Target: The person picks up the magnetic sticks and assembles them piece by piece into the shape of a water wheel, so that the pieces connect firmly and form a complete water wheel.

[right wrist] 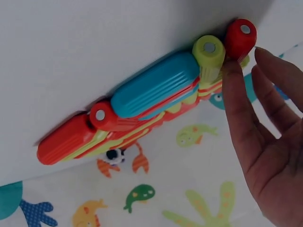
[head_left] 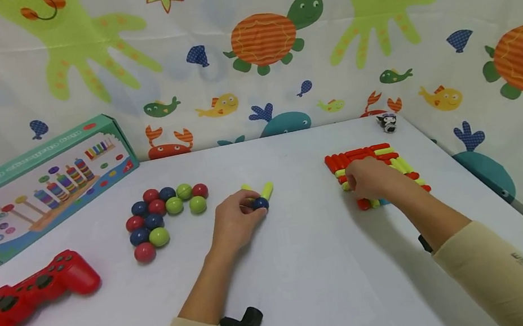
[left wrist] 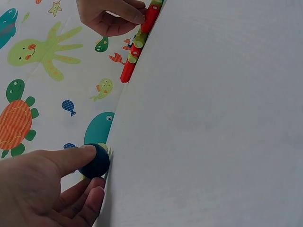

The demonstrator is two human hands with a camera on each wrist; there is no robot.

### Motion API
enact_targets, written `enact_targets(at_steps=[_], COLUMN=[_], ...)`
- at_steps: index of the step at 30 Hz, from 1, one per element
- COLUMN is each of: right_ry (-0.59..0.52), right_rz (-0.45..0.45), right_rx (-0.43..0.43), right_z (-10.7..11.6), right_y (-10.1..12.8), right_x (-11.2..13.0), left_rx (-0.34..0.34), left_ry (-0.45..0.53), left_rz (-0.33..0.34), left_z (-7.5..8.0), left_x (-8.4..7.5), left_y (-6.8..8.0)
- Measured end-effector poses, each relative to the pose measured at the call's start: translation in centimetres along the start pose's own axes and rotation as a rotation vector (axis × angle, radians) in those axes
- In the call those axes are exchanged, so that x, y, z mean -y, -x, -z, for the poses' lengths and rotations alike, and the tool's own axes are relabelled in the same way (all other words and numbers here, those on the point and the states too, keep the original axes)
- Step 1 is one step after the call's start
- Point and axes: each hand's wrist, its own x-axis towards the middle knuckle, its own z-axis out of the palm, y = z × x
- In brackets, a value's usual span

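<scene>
- blue ball (head_left: 260,203) pinched in left hand (head_left: 235,221), beside yellow sticks (head_left: 266,190)
- right hand (head_left: 368,178) fingers straight, touching stick pile (head_left: 374,159)
- bare table (head_left: 309,269) between hands

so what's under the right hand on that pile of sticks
Red and yellow-green plastic sticks lying side by side on the white table; the right wrist view adds a blue ribbed stick. The right hand covers the pile's middle, so what its grip touches stays hidden.

Red gamepad (head_left: 31,296) partly off-frame.
</scene>
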Motion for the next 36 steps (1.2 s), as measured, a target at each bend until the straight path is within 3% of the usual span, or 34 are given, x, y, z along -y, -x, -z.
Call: enact_targets(at_steps=[10, 15, 18, 22, 29, 36], right_ry=[0.008, 0.041, 0.006, -0.086, -0.213, -0.15], right_rz=[-0.14, -0.141, -0.121, -0.02, 0.276, 0.378], right_rx=[-0.01, 0.021, 0.031, 0.016, 0.029, 0.031], right_z=[-0.4, -0.8, -0.9, -1.0, -1.7, -2.8], right_y=[-0.2, -0.3, -0.4, -0.9, -2.9, -4.8], right_x=[0.9, 1.5, 2.1, 3.2, 6.6, 10.0], left_rx=[-0.003, 0.003, 0.0, -0.007, -0.006, -0.004], left_ry=[0.007, 0.002, 0.006, 0.005, -0.015, -0.023], left_rz=[0.003, 0.005, -0.001, -0.011, -0.003, -0.009], left_z=[-0.1, -0.2, -0.1, 0.1, 0.2, 0.2], left_x=[-0.3, -0.2, -0.3, -0.4, 0.0, 0.0], left_y=[0.0, 0.1, 0.1, 0.1, 0.0, 0.2])
